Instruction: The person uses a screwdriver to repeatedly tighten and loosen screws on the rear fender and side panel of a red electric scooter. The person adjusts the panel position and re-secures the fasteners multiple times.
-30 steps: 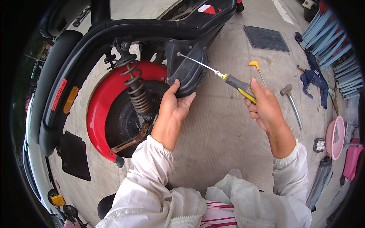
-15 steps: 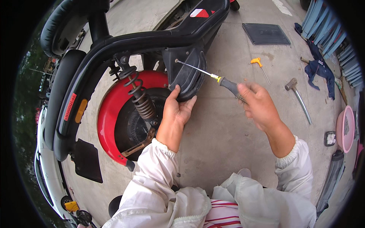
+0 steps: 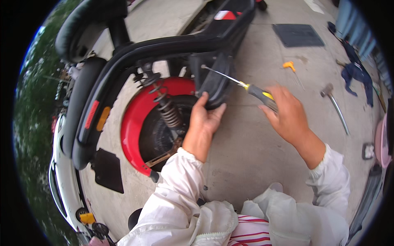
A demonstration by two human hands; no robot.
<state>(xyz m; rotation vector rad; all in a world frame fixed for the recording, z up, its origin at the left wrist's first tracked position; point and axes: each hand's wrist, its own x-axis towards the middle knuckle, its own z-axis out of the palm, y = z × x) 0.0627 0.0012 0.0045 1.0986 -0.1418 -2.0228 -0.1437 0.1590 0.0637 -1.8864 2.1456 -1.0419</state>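
My right hand (image 3: pixel 289 117) is closed around the grey and yellow handle of a screwdriver (image 3: pixel 257 92). Its thin shaft reaches left to a screw (image 3: pixel 203 66) on a black plastic cover (image 3: pixel 216 84), and the tip appears to touch it. From below, my left hand (image 3: pixel 205 123) grips the cover's lower edge, thumb on the near side and fingers partly hidden beneath. The cover sits on the black frame of a scooter (image 3: pixel 164 44). Beside my left hand are its red rear fender (image 3: pixel 130 131), wheel and coil-spring shock absorber (image 3: pixel 170 115).
On the concrete to the right lie an orange-handled hex key (image 3: pixel 289 65), a hammer (image 3: pixel 336 104), a black flat panel (image 3: pixel 298 35) and a dark blue cloth (image 3: pixel 356 76). A pink basin (image 3: pixel 383 141) is at the right edge. A white car (image 3: pixel 63 172) is on the left.
My right hand has turned on the screwdriver, its back now upward and the handle's yellow stripe showing. My left hand stays on the cover. The whole view has shifted, moving everything rightward.
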